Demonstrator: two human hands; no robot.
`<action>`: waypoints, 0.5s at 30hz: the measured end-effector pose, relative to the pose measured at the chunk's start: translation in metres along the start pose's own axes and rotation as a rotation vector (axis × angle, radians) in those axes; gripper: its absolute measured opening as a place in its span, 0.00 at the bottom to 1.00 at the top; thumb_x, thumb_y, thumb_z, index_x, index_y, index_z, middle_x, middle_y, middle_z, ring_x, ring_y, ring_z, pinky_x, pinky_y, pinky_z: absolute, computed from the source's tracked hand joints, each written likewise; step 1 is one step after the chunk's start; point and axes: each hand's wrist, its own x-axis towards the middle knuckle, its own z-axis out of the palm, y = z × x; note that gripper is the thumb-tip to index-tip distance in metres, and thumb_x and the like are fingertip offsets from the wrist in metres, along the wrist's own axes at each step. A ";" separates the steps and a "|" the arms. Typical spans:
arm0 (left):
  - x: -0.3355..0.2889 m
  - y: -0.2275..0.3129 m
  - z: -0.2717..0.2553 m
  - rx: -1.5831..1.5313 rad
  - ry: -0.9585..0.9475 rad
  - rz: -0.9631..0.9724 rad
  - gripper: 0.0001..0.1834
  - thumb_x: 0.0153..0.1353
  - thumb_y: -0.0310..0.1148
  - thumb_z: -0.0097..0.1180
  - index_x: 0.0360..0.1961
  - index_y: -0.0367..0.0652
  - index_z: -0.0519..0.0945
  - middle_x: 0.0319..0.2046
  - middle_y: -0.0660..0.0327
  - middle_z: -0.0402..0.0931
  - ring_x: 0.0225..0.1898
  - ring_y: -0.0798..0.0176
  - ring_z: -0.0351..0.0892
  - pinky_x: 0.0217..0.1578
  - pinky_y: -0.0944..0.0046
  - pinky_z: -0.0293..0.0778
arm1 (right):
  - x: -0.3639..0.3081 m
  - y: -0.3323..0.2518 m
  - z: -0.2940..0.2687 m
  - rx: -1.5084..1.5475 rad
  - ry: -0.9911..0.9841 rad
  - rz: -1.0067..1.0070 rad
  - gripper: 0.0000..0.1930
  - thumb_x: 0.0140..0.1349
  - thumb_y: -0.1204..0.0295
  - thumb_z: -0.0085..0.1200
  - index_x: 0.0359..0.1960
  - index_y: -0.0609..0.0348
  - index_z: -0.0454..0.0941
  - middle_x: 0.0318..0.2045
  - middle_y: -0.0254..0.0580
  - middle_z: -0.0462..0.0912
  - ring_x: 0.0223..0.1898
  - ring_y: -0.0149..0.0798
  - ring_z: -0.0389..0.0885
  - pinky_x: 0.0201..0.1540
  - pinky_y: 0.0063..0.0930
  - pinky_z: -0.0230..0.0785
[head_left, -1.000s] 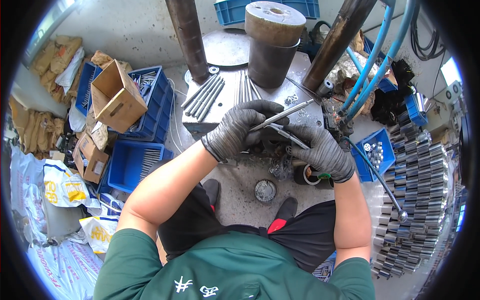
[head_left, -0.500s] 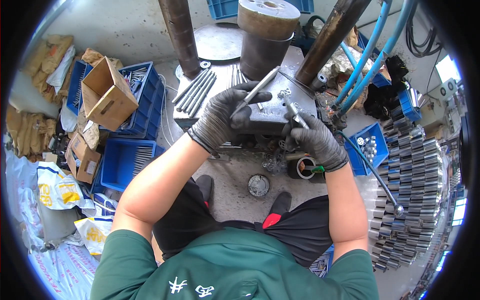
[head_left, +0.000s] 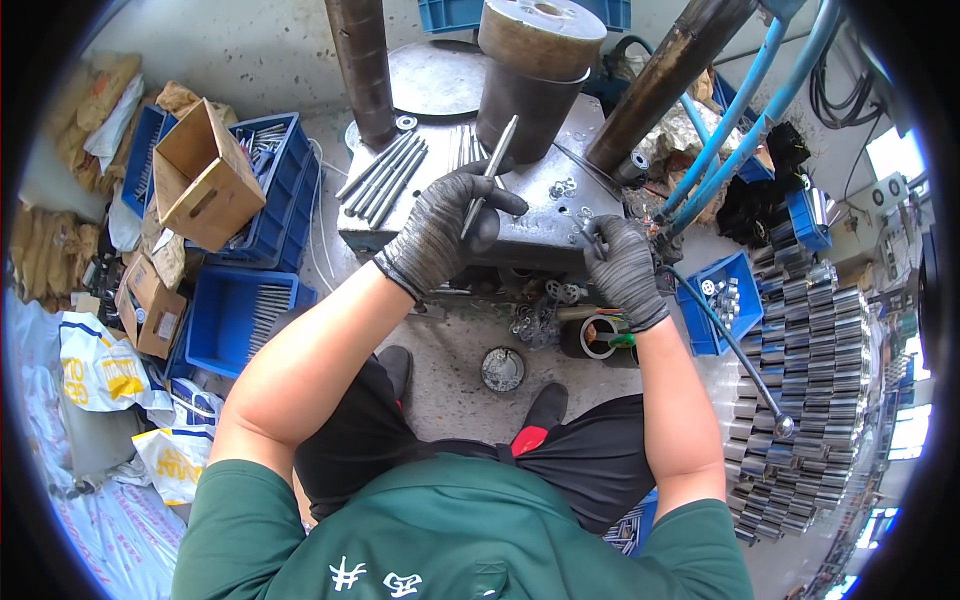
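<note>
My left hand (head_left: pixel 438 228), in a dark grey glove, is closed around a slim metal rod (head_left: pixel 499 152). The rod stands tilted above the metal machine table (head_left: pixel 532 208), its upper end leaning away from me. My right hand (head_left: pixel 628 268), gloved alike, is at the table's front right corner with its fingers curled. What lies in those fingers is mostly hidden. Small metal rings (head_left: pixel 563 188) lie on the plate between the hands. To the left, several similar rods (head_left: pixel 385 178) lie side by side, and more rods (head_left: pixel 463 145) lie behind my left hand.
A thick steel cylinder (head_left: pixel 530 105) rises from the table between two columns (head_left: pixel 362 70). Blue hoses (head_left: pixel 735 130) hang at the right. A lever with a ball end (head_left: pixel 784 426) slants past stacked metal tubes (head_left: pixel 810 400). Blue bins (head_left: pixel 235 318) and a cardboard box (head_left: pixel 210 185) stand left.
The rod in my left hand has turned more upright. My right hand has moved down to the table's right corner, and the metal piece that showed in its fingers is no longer plainly visible.
</note>
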 end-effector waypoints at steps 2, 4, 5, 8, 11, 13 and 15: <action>0.002 -0.002 -0.002 -0.052 0.005 0.043 0.24 0.72 0.34 0.51 0.65 0.34 0.69 0.41 0.46 0.86 0.24 0.65 0.83 0.20 0.70 0.76 | 0.001 0.005 0.011 -0.050 0.003 -0.062 0.13 0.56 0.74 0.61 0.44 0.59 0.82 0.37 0.54 0.85 0.41 0.59 0.83 0.47 0.50 0.76; 0.001 -0.002 0.003 -0.055 0.049 0.035 0.24 0.72 0.34 0.51 0.66 0.34 0.69 0.42 0.45 0.86 0.26 0.65 0.84 0.22 0.70 0.78 | 0.003 0.001 0.015 -0.126 -0.028 -0.128 0.15 0.53 0.77 0.62 0.44 0.60 0.82 0.40 0.57 0.85 0.42 0.60 0.83 0.49 0.51 0.76; -0.001 -0.001 0.005 -0.058 0.090 0.029 0.25 0.72 0.34 0.51 0.66 0.34 0.68 0.43 0.44 0.86 0.28 0.64 0.85 0.24 0.70 0.79 | 0.004 -0.001 0.016 -0.124 -0.030 -0.130 0.15 0.53 0.77 0.62 0.44 0.60 0.82 0.40 0.57 0.85 0.42 0.60 0.83 0.49 0.51 0.76; -0.002 0.001 0.003 -0.073 0.058 0.043 0.26 0.72 0.33 0.51 0.68 0.35 0.67 0.45 0.44 0.85 0.31 0.62 0.88 0.27 0.69 0.83 | 0.004 0.000 0.020 -0.127 -0.039 -0.071 0.12 0.55 0.73 0.62 0.42 0.58 0.80 0.38 0.54 0.84 0.43 0.59 0.81 0.49 0.51 0.74; -0.002 0.005 0.004 -0.048 0.088 0.028 0.26 0.72 0.32 0.51 0.69 0.36 0.66 0.46 0.46 0.84 0.33 0.62 0.88 0.28 0.69 0.84 | -0.003 0.007 0.019 -0.045 -0.019 -0.047 0.14 0.53 0.74 0.65 0.42 0.58 0.80 0.37 0.53 0.83 0.41 0.59 0.81 0.48 0.51 0.73; -0.003 0.006 0.004 -0.058 0.097 0.020 0.26 0.71 0.31 0.52 0.68 0.36 0.66 0.46 0.46 0.84 0.33 0.62 0.88 0.28 0.69 0.85 | -0.004 0.013 0.019 -0.028 -0.025 -0.045 0.15 0.52 0.74 0.67 0.42 0.58 0.80 0.37 0.53 0.82 0.41 0.59 0.81 0.47 0.50 0.74; -0.004 0.006 0.006 -0.046 0.090 0.023 0.26 0.71 0.31 0.52 0.68 0.36 0.66 0.47 0.46 0.84 0.33 0.61 0.89 0.29 0.68 0.85 | -0.005 0.018 0.019 0.009 -0.041 -0.029 0.15 0.51 0.75 0.67 0.42 0.59 0.80 0.37 0.53 0.82 0.41 0.58 0.82 0.46 0.50 0.75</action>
